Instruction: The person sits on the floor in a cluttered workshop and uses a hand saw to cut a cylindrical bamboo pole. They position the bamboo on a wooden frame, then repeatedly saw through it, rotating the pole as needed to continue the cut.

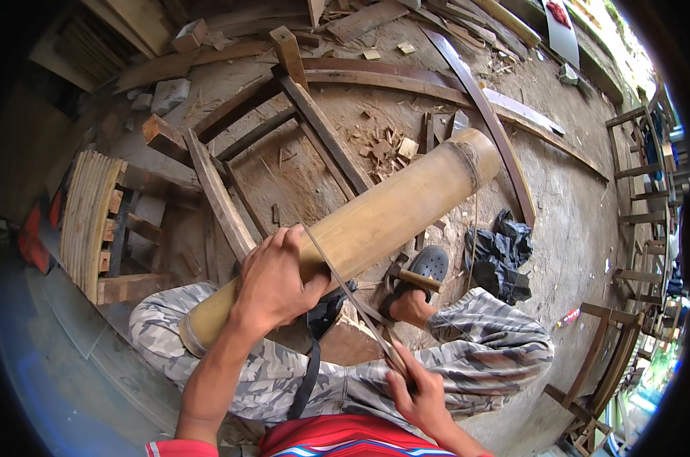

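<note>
The fingers of the left hand [272, 280] clasp a thick bamboo pole [409, 202] that slants over the left trouser leg [280, 377]; those of the right hand [419, 394] grasp a thin-bladed tool [352, 298] crossing the pole

Bamboo tube [409, 206]: slants from our left leg [158, 316], on which it lies, away to the right.
Left grip [272, 278]: on the tube, left of the blade.
Blade [348, 290]: crosses the tube; its near end is at our right grip [421, 392].
Wooden frame [326, 129]: beyond the tube, to the left.
Slatted stand [90, 221]: left of the frame.
Wood scraps [383, 148]: on the floor [565, 236], between frame and tube.
Hammer [419, 279]: at our right shoe [432, 263].
Plastic sheet [505, 259]: right of that shoe.
Chair frame [613, 314]: far right.
</note>
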{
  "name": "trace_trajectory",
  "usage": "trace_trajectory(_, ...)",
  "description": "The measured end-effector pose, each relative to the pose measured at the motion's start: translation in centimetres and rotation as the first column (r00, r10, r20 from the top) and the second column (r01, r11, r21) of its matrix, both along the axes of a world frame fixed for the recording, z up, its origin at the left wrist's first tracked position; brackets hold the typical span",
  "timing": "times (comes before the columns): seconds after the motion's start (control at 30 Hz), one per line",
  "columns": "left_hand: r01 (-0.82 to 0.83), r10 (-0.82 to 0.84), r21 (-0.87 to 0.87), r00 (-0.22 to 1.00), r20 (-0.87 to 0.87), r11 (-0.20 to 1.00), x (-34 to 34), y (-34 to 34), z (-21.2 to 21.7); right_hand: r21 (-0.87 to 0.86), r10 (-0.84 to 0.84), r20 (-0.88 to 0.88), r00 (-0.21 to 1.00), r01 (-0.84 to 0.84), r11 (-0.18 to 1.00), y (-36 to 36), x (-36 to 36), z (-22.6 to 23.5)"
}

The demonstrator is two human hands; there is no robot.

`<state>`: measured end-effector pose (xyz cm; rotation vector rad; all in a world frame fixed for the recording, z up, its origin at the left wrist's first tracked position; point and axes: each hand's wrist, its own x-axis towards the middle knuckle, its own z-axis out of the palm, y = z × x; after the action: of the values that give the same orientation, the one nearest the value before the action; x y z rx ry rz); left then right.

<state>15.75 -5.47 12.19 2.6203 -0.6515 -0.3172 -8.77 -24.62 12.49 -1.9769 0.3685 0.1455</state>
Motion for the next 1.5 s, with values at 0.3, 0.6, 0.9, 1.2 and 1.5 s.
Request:
trace_trajectory(0.3, -0.008, 0.008, -0.019, 1.0, -0.003, 1.0, -0.1, -0.1, 0.3, 0.078, -0.052, 0.107, 0.993, 0.044, 0.996, 2.3, 7.9, 0.3)
trace_trajectory(0.6, -0.004, 0.006, 0.028, 0.998, -0.06, 1.0, -0.3, 0.0, 0.8, 0.012, -0.079, -0.086, 0.993, 0.08, 0.997, 0.4, -1.9, 0.2)
trace_trajectory(0.9, -0.089, 0.113, -0.354, 0.992, 0.049, 0.931, -0.4, 1.9, -1.0, 0.33, -0.265, 0.058, 0.962, 0.232, 0.915, 0.1, 6.5, -1.0)
trace_trajectory(1.2, -0.219, 0.861, -0.961, 0.507, 0.035, 0.168, -10.5, 15.1, -2.1, 0.609, -0.841, 0.083, 0.535, 0.641, 0.468, -8.9, 10.7, -7.8)
trace_trajectory(1.5, -0.514, 0.208, -0.337, 0.294, -0.933, -0.789, -15.4, 16.0, -9.7, 0.455, -0.706, 0.01, 0.708, 0.625, 0.634, -9.0, 17.0, -16.7)
